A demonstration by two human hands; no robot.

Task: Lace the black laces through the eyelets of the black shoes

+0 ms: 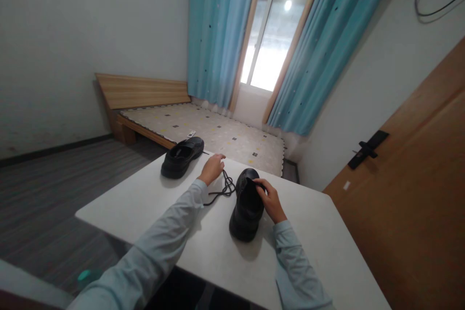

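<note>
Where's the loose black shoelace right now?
In the head view the shoelace lies on the white table, just under the left hand, between it and the nearer black shoe.
</note>
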